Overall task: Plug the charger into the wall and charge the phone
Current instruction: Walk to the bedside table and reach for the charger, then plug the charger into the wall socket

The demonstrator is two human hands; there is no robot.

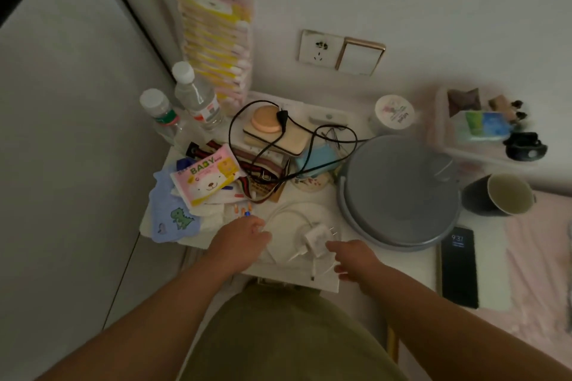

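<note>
A white charger with its prongs up and to the right lies on the front of a white bedside table, its white cable looped around it. My left hand rests just left of it, fingertips at the cable. My right hand hovers just right of the charger, fingers spread, holding nothing. A black phone with a lit screen lies to the right on a white surface. The white wall socket is on the wall above the table.
A grey round lid fills the table's right side. A black cord, a baby wipes pack, cloths and two water bottles crowd the back and left. A dark cup stands at the right.
</note>
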